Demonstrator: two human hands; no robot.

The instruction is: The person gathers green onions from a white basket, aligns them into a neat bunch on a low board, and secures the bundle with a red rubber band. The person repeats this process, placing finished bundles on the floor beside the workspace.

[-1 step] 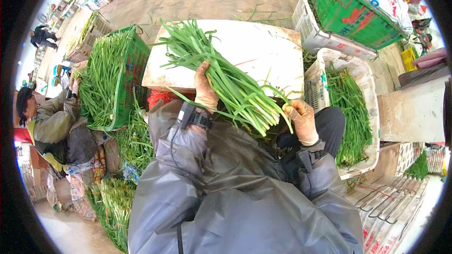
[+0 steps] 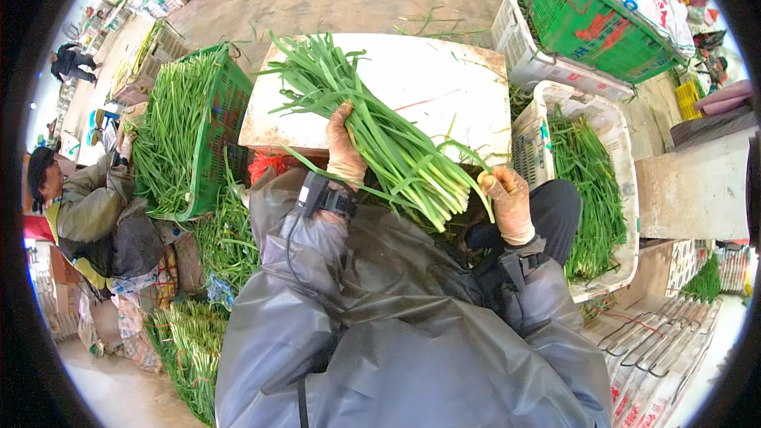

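Note:
A thick bunch of garlic chives [image 2: 396, 136] slants over the near edge of a white-topped block [image 2: 452, 71]. My gloved left hand [image 2: 345, 150] is closed around the middle of the bunch. The leafy tips point to the far left and the pale stem ends hang toward my lap on the right. With thumb and fingers pinched together, my gloved right hand [image 2: 509, 202] holds a single chive stalk [image 2: 466, 150] that bends away from the stem ends. One loose leaf trails across my left wrist.
At my right stands a white crate [image 2: 632, 190] of chives, with a stacked green crate [image 2: 583, 20] beyond it. Another full green crate [image 2: 214, 131] is at left, beside a seated person [image 2: 95, 198]. Loose chives [image 2: 222, 238] and bundled chives [image 2: 190, 349] lie near my left side.
The bunch's stem ends have shifted very slightly. Both hands keep the same hold.

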